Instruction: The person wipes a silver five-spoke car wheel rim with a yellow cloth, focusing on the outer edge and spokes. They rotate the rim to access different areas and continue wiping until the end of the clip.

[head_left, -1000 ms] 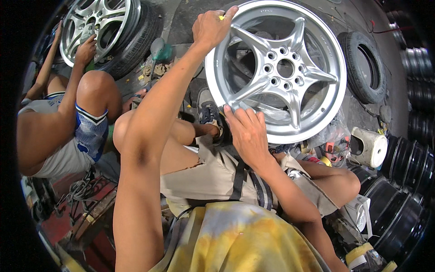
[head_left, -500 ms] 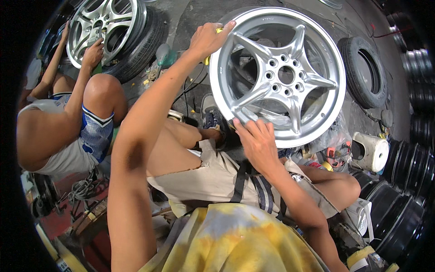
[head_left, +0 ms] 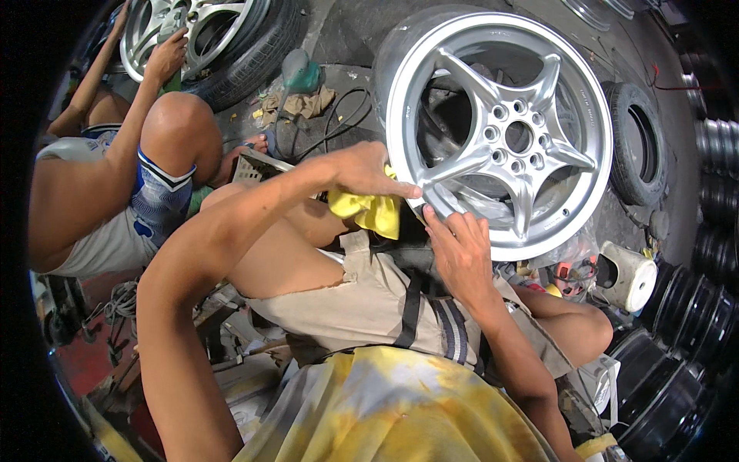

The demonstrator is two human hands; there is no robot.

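A silver five-spoke alloy wheel rim (head_left: 462,158) stands tilted in front of me. At its lower left edge, my left hand (head_left: 368,171) clutches a yellow cloth (head_left: 368,212); the thumb lies on the rim's lip. Beside that thumb, my right hand (head_left: 462,246) grips the lower edge, fingers up over the lip and thumb hidden. A small dark patch shows by its index fingertip; what it is, I cannot make out.
At left, a co-worker's hand (head_left: 167,58) works on another silver rim (head_left: 142,35) above a tyre (head_left: 254,73). A green-grey power tool (head_left: 299,73) and cables lie between us. On the right are a tyre (head_left: 637,142), a white stool (head_left: 633,277) and stacked black rims (head_left: 685,312).
My left hand has slid down along the rim's left edge with the yellow cloth, reaching my right hand. The rim now appears farther right in view.
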